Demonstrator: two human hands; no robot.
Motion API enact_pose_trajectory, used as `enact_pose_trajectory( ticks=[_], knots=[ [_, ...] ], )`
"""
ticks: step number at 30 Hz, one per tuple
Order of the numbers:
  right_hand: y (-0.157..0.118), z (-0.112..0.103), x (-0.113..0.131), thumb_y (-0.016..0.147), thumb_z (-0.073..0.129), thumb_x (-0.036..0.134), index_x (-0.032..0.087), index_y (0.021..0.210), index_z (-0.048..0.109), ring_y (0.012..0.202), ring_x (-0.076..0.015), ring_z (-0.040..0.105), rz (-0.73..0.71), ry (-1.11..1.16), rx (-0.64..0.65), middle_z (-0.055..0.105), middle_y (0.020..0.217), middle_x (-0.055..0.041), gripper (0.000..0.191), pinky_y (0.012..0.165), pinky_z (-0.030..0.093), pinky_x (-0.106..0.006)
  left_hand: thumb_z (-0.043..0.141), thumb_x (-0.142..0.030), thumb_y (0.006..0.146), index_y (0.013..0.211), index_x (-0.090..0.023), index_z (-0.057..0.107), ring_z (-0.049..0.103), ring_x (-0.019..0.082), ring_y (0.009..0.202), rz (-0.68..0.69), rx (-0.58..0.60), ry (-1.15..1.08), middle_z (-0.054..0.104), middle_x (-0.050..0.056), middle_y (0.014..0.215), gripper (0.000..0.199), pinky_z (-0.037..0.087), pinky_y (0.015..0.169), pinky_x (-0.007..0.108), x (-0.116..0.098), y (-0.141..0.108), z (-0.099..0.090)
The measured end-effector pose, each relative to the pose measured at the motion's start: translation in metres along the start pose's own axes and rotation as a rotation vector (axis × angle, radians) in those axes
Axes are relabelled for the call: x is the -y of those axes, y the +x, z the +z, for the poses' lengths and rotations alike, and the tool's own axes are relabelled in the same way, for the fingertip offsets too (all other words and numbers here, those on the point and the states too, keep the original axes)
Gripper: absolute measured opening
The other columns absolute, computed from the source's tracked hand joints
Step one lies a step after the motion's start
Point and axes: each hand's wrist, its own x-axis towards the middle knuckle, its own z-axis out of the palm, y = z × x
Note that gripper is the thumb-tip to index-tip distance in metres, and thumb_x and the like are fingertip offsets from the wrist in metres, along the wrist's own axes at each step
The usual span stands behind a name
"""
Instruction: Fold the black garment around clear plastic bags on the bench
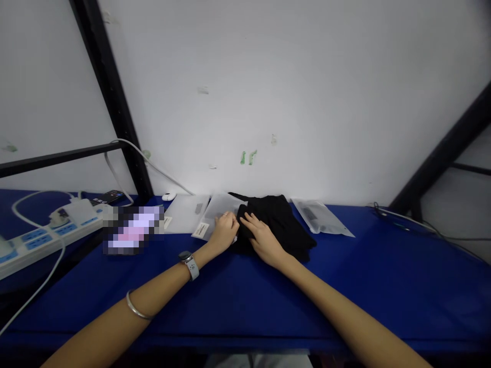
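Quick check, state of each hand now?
Left hand: fingers curled at the frosted bag; grip cannot be told.
Right hand: open, resting on black fabric.

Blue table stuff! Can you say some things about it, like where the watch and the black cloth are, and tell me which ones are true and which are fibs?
1. The right hand is on the black cloth. True.
2. The watch is on the right wrist. False: it is on the left wrist.
3. The bracelet is on the left arm. True.
4. The table is red. False: it is blue.
5. One bag lies to the right of the cloth. True.
6. The wall is black. False: it is pale grey.
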Motion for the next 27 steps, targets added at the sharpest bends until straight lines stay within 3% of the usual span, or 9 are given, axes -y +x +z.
enact_pose_trajectory(
  ticks=[8,12,16,21,24,27],
  knots=[
    [-0.007,-0.030,0.006,0.073,0.042,0.000,0.020,0.131,0.054,0.137,-0.0198,0.033,-0.163,0.032,0.126,0.044,0.145,-0.0068,0.063,0.113,0.029,-0.045,0.036,-0.015,0.088,0.079,-0.021,0.043,0.061,0.020,0.092,-0.045,-0.086,-0.089,0.064,0.007,0.089,0.013,0.044,0.087,0.037,0.001,0.001,-0.003],
    [-0.006,-0.041,0.007,0.075,0.052,0.006,0.020,0.128,0.057,0.142,-0.0224,0.020,-0.279,-0.003,0.162,0.044,0.145,-0.0064,0.055,0.115,0.025,-0.046,0.035,-0.020,0.091,0.083,-0.021,0.047,0.063,0.019,0.096,-0.015,-0.119,-0.236,0.067,0.008,0.098,0.014,0.045,0.087,0.034,-0.002,0.001,-0.005],
    [-0.002,-0.041,-0.001,0.074,0.059,0.010,0.018,0.137,0.046,0.144,-0.0236,0.012,-0.335,-0.054,0.191,0.037,0.149,-0.0079,0.065,0.116,0.020,-0.048,0.037,-0.022,0.092,0.085,-0.022,0.049,0.062,0.019,0.104,0.055,-0.018,-0.295,0.066,0.008,0.111,0.014,0.045,0.091,0.035,-0.010,0.000,-0.011],
    [0.001,-0.031,-0.014,0.075,0.046,0.002,0.019,0.141,0.040,0.144,-0.0194,0.012,-0.217,-0.030,0.137,0.036,0.150,-0.0057,0.069,0.117,0.019,-0.047,0.038,-0.020,0.093,0.093,-0.022,0.053,0.054,0.021,0.120,0.210,0.086,-0.261,0.062,0.009,0.124,0.016,0.032,0.108,0.040,-0.025,-0.006,-0.015],
    [0.001,-0.024,-0.020,0.073,0.041,0.001,0.017,0.142,0.038,0.144,-0.0188,0.012,-0.097,0.012,0.033,0.031,0.152,-0.0065,0.071,0.118,0.015,-0.045,0.035,-0.017,0.094,0.100,-0.021,0.054,0.048,0.022,0.126,0.298,0.125,-0.231,0.057,0.010,0.131,0.021,0.023,0.113,0.047,-0.031,-0.009,-0.015],
    [0.002,-0.022,-0.022,0.071,0.039,0.001,0.017,0.145,0.032,0.144,-0.0183,0.015,0.024,0.080,-0.114,0.025,0.155,-0.0063,0.076,0.118,0.016,-0.044,0.035,-0.016,0.093,0.113,-0.019,0.051,0.042,0.022,0.132,0.361,0.098,-0.183,0.059,0.011,0.126,0.026,0.025,0.113,0.048,-0.030,-0.010,-0.012]
  ],
)
